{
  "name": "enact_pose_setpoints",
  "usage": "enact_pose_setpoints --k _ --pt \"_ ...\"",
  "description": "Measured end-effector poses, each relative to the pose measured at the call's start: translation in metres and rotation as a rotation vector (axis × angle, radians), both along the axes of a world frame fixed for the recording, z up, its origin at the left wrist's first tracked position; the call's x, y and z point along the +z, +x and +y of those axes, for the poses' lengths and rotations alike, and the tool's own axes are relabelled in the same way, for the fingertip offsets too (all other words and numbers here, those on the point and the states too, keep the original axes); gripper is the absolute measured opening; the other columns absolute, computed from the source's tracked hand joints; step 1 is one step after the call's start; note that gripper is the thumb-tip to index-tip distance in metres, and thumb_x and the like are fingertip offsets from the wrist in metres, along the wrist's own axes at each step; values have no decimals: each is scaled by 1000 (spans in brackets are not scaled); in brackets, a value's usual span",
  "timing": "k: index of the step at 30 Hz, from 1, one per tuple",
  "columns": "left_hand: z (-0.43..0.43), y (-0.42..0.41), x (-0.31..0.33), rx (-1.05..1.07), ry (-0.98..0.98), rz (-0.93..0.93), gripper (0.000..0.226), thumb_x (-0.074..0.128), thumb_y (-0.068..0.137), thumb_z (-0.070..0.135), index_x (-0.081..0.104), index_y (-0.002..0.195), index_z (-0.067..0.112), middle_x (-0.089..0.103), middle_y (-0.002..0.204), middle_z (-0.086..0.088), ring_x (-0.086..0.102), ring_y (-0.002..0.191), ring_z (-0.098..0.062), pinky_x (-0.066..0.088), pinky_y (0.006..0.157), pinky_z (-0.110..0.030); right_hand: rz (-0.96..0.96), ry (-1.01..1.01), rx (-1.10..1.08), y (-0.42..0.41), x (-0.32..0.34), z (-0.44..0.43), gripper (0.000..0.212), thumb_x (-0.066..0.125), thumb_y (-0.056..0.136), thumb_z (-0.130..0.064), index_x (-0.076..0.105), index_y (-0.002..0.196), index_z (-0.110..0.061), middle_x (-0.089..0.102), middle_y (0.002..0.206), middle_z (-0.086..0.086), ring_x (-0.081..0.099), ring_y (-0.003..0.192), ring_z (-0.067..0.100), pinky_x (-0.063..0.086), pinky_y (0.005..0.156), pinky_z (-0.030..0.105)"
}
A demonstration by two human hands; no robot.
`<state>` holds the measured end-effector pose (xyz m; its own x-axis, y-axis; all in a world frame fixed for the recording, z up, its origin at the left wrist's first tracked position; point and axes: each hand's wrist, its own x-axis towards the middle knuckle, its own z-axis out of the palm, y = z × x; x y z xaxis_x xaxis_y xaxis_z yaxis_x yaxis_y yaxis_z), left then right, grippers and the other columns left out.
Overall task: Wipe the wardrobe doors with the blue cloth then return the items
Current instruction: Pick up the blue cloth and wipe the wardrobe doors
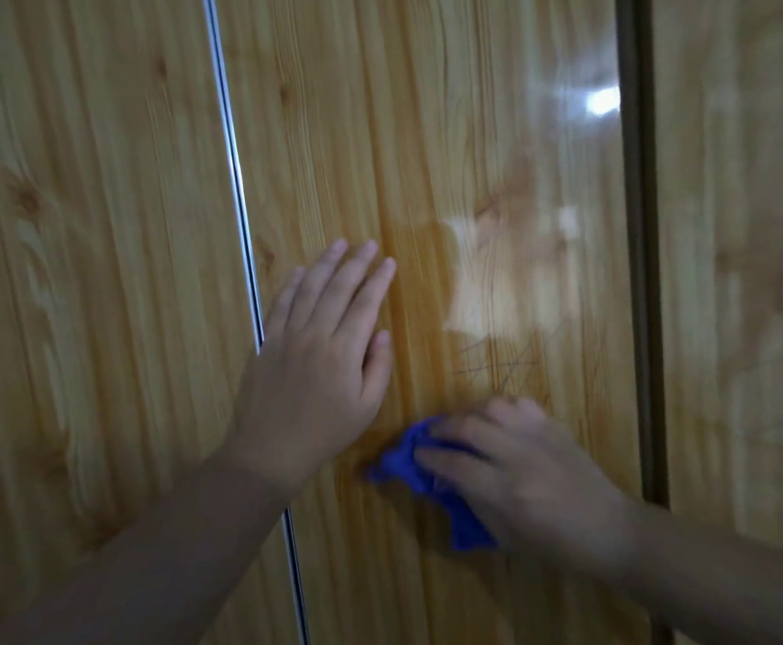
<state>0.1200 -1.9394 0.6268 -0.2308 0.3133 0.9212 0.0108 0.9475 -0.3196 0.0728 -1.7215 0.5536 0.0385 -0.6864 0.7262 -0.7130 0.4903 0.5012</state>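
the left hand (324, 360) lies flat, fingers straight, steadying the wardrobe door (426, 132); the right hand (520, 467) presses the bunched blue cloth (408, 463) against it, fingers curled, to wipe.

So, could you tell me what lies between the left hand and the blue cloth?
Nothing but bare wardrobe door separates left hand from blue cloth, per head view.

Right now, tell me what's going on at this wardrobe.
A person is wiping a glossy wooden wardrobe door. The right hand, blurred, holds a bunched blue cloth against the lower part of the panel. The left hand lies flat on the same panel, its fingers straight, just right of the silver strip. Thin dark scribble marks show on the wood just above the cloth.
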Motion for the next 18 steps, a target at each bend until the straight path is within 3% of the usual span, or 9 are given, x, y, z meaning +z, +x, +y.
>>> enact_pose_setpoints --k 4,9,12,14,18 --pt "10 -6 28 67 6 20 54 47 103 34 44 155 20 43 161 -4 35 151 -24 36 119 -49 101 -246 -7 -12 83 26 33 60 93 -24 69 124 -17 67 124 9 59 107 27 50 92 47" --pt "13 -16 20 79 44 37 51 46 105 33 47 155 21 42 163 -3 36 152 -24 33 118 -48 146 -579 -75 -31 167 41 31 58 98 -22 70 125 -14 67 119 9 58 108 31 47 96 44" --pt "10 -21 19 103 17 85 52 44 105 33 44 156 21 42 163 -2 36 151 -24 33 117 -47 101 -626 -53 -39 161 29 26 61 96 -15 73 119 -9 68 107 12 59 101 32 48 88 36" --pt "8 -24 18 116 -6 102 52 44 106 33 44 157 21 42 163 -4 37 151 -25 33 117 -47 84 -619 -30 -37 139 18 25 62 95 -13 74 117 -8 67 102 13 59 97 32 50 83 40" --pt "5 -27 16 130 -37 134 52 43 107 33 44 157 19 42 163 -6 39 150 -28 33 114 -47 91 -442 -13 -31 62 -2 28 60 94 -18 75 117 -13 68 104 10 59 92 30 48 82 44"
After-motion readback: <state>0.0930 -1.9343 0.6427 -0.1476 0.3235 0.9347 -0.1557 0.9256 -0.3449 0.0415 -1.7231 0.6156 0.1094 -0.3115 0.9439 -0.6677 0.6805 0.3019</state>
